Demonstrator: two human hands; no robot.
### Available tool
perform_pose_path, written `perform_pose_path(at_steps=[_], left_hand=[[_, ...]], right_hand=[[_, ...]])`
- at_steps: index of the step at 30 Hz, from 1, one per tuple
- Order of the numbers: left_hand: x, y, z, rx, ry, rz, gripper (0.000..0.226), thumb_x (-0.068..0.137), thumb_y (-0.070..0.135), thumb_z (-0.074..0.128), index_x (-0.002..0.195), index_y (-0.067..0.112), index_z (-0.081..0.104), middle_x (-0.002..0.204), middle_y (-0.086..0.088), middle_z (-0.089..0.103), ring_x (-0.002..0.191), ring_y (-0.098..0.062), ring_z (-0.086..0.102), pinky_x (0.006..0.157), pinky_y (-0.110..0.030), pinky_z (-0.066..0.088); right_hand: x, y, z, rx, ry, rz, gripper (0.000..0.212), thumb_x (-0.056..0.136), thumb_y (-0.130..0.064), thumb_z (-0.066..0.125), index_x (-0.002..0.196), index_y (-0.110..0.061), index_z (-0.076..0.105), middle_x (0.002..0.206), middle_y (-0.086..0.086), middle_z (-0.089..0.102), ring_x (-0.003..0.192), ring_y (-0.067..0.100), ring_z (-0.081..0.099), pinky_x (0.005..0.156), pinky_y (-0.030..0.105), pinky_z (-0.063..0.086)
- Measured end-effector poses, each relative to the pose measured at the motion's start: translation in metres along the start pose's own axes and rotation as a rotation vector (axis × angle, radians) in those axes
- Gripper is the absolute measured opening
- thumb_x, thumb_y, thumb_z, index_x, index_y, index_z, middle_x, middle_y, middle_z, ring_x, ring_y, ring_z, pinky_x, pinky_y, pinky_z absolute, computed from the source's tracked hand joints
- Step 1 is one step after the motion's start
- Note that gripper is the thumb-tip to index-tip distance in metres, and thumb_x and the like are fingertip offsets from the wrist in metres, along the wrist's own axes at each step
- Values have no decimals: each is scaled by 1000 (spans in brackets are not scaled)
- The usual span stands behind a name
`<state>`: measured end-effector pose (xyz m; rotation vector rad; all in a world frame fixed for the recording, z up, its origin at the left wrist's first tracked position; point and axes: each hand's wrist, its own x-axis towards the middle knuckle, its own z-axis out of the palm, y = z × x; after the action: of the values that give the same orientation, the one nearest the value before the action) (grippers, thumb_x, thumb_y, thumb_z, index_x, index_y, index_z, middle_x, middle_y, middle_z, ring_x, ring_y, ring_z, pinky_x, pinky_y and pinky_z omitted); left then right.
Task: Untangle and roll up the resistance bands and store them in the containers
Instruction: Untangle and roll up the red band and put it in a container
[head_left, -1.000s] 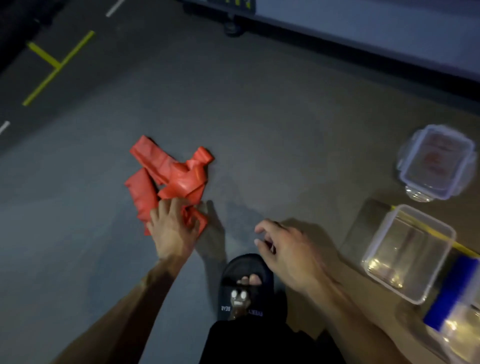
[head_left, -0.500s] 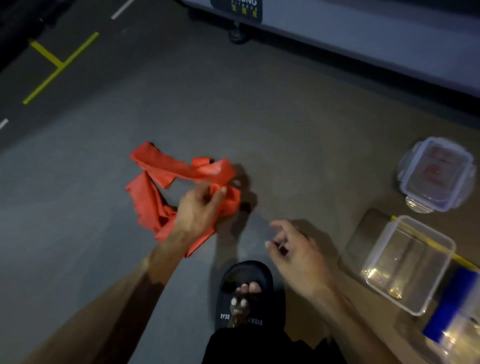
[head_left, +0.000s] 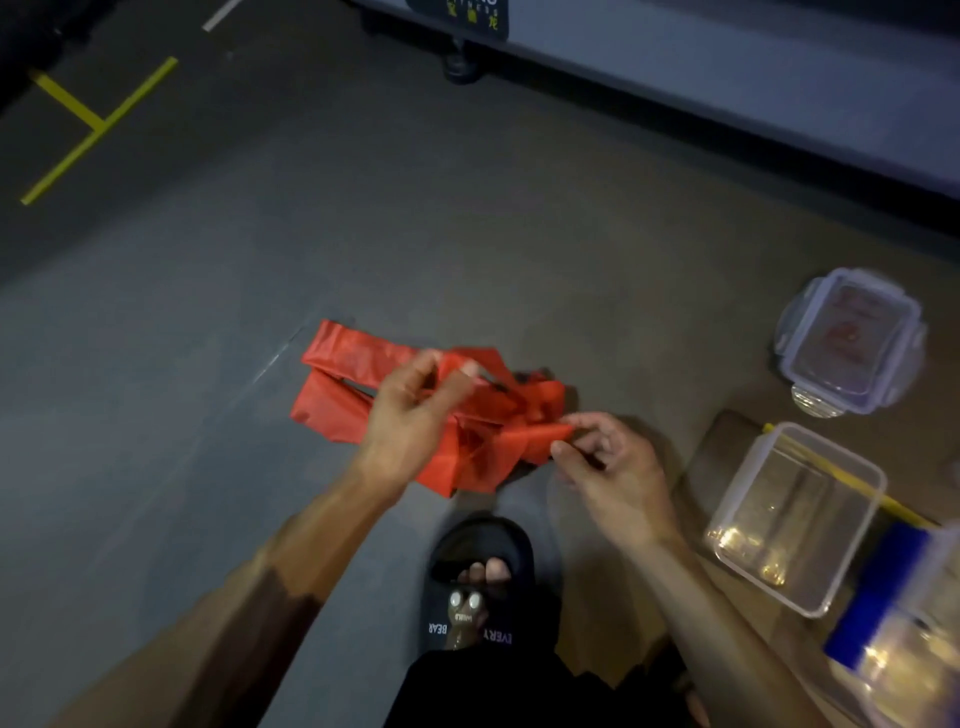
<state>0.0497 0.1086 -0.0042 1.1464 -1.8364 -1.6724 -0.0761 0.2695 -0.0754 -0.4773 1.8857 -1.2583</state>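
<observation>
Red resistance band (head_left: 353, 374): a tangled, crumpled bundle of flat red strip, held above the grey floor (head_left: 156, 467) in the middle of the view; its folded loops stick out to the left, and knotted strands bunch at the centre.
Left hand (head_left: 410, 415): grips the bundle from the near-left side, fingers curled round the strands and thumb raised against an upper strip.
Right hand (head_left: 608, 467): pinches one end of the band at the bundle's right edge between thumb and forefinger, the other fingers curled loosely beneath.
Hands together or apart: apart, one at each side of the bundle, both clamped on the band.
Open clear container (head_left: 795, 519): stands on the floor to the right, near the right hand but not touching it; a yellow strip runs across its far-right rim.
Lidded clear container (head_left: 852, 343): sits farther away on the right, clip lid on, something reddish dimly visible through it.
Blue-lidded container (head_left: 872, 597): at the near right edge, only partly in view.
Black slipper (head_left: 483, 551): on a foot at the near centre, below the hands, with white lettering on it.
Yellow floor lines (head_left: 98, 124): taped at the far left.
Wheeled frame (head_left: 462, 67): pale base with a caster along the far edge.
</observation>
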Motion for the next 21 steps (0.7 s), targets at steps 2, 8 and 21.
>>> perform_pose_path(at_steps=[2,8,21], left_hand=[[4,9,-9,-114,65,-40,20,98,23,61,81,13,64,78,-4,64,80,-17,63,78,-28,53],[1,44,-6,-164,-65,39,20,101,32,49,92,18,61,71,-15,59,65,-30,60,68,-36,49],[58,31,11,338,-54,224,25,94,53,48,97,34,64,103,-6,63,97,0,55,94,-22,42]], right_hand=[[2,3,-2,16,19,26,22,74,-40,72,93,-50,67,75,-3,71,75,24,71,80,59,57],[-2,4,12,-57,-85,51,76,81,-16,86,135,-47,43,98,-11,64,79,10,65,86,34,56],[7,8,8,-205,17,104,69,73,-43,87,132,-47,52,110,-5,65,97,12,68,97,37,55]])
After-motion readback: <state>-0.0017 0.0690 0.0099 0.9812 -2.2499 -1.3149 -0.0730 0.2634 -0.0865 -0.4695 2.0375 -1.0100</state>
